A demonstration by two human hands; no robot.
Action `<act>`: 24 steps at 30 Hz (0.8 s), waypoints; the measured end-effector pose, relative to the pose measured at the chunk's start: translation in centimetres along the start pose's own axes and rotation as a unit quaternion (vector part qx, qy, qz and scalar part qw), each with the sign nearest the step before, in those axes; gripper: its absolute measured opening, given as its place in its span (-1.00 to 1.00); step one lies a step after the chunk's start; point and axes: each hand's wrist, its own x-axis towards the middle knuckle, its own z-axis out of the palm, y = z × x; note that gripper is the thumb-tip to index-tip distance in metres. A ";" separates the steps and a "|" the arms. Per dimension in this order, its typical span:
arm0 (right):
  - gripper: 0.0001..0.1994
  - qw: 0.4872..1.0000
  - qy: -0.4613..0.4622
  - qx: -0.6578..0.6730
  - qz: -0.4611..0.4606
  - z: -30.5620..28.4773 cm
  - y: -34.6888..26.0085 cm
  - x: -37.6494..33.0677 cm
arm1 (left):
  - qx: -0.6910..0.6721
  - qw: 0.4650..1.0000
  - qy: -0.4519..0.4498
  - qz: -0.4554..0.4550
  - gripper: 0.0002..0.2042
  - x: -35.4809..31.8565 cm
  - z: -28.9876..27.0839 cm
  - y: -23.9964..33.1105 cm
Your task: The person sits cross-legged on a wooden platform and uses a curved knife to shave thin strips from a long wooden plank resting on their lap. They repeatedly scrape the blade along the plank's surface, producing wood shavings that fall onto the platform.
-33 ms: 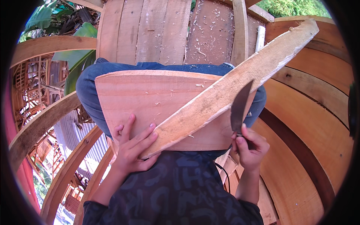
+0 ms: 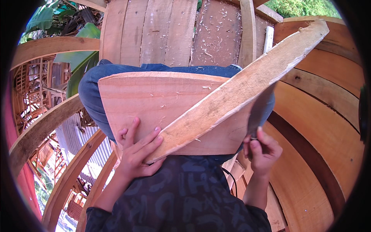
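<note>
Head view: I am seeing a long rough wooden slat (image 2: pixel 239 91) lying across a broad curved board (image 2: pixel 154 104) that is resting on the person's lap, over blue jeans (image 2: pixel 91 91). The slat's long axis is running diagonally, its near end low by the left hand (image 2: pixel 139 154) and its far end pointing up to the right. The left hand is pressing that near end, fingers spread flat on top and thumb tucked beneath, clamping slat to board. The right hand (image 2: pixel 262 150) is wrapping closed around the handle of a dark blade (image 2: pixel 259 108), which is pointing upward with its edge against the slat's lower side. Curved planks (image 2: pixel 328 127) are enclosing the right; shavings (image 2: pixel 216 34) are lying on the boards ahead.
</note>
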 end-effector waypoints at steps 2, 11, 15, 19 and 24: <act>-0.68 0.975 0.141 0.164 0.048 0.6 -1.4 0.3 | 0.001 1.000 -0.002 0.000 -0.34 0.0 0.0 -0.1; -0.58 0.984 0.115 0.132 0.014 0.0 0.0 0.1 | 0.004 1.000 -0.008 0.000 -0.32 -0.1 -0.1 0.0; -0.58 1.000 -0.012 -0.004 0.008 0.9 2.0 -1.8 | 0.002 1.000 -0.006 0.004 -0.31 0.1 -0.1 0.0; -0.58 0.999 0.020 0.020 -0.039 -1.0 1.4 -0.6 | 0.001 1.000 -0.003 0.000 -0.31 -0.1 0.0 0.1; -0.60 0.999 -0.002 -0.027 -0.023 0.5 2.3 -1.4 | 0.011 1.000 -0.004 0.012 -0.30 0.1 -0.1 -0.1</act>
